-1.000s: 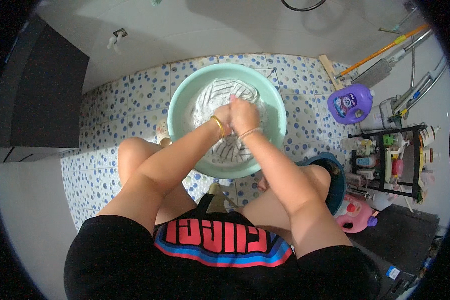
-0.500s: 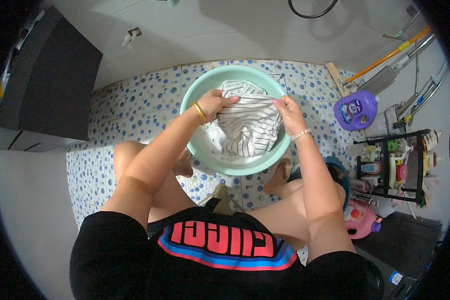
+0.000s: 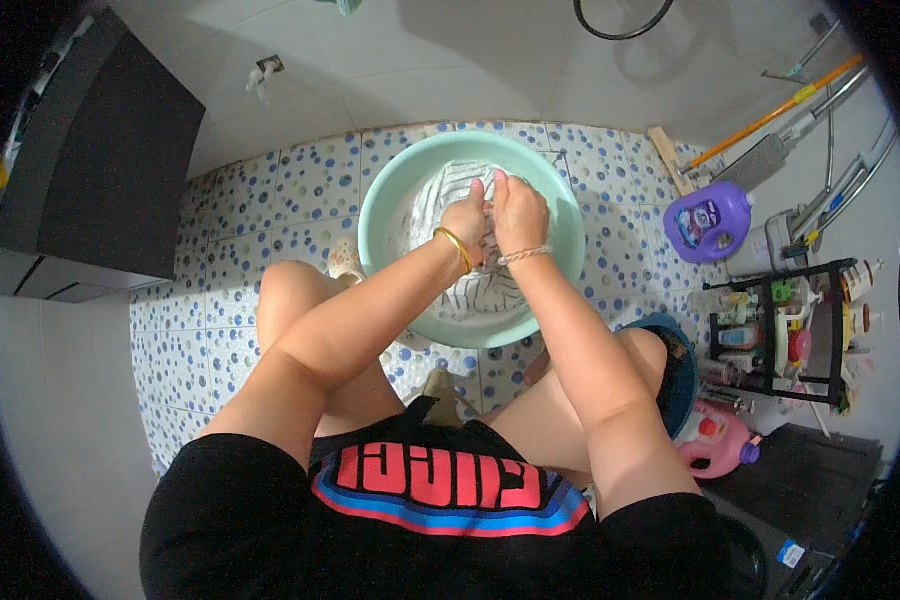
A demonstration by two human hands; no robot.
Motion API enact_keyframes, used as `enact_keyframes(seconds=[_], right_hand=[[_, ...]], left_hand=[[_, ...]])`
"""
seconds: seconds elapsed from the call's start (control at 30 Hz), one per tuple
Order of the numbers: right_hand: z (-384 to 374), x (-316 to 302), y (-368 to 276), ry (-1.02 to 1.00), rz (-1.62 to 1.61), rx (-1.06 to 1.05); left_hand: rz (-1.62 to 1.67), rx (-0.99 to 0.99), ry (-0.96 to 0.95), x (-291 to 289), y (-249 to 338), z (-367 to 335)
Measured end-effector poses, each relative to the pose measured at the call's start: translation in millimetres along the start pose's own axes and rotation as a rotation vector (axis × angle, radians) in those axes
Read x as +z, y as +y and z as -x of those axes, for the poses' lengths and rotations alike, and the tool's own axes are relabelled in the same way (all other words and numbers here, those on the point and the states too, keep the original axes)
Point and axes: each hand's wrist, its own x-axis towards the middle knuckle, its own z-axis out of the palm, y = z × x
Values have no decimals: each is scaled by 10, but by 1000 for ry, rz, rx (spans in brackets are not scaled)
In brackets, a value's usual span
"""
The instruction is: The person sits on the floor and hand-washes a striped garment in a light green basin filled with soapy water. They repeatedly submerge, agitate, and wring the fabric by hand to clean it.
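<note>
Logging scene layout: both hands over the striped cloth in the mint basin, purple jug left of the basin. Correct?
Wrong side: the head view shows the purple jug right of the mint basin, not left. Rest stands: left hand and right hand over the striped cloth inside the basin.

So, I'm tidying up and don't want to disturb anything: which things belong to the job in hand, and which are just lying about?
In use:
- left hand
- right hand
- striped cloth
- green basin

Seemingly just lying about:
- purple bottle
- pink bottle
- blue tub
- black rack
- orange pole
</note>
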Motion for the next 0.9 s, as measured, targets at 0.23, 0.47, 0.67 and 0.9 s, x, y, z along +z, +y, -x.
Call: enact_keyframes(seconds=[0.23, 0.47, 0.67, 0.9], right_hand=[[20, -120, -285, 30, -102, -191], [-180, -555, 17, -334, -811, 280], [-221, -882, 124, -585, -760, 103], [-264, -974, 323, -700, -449, -66]], left_hand=[[14, 51, -4, 75, 299, 269], [-530, 120, -242, -81, 624, 411], [-689, 133, -579, -133, 884, 418], [170, 150, -579, -142, 936, 279]])
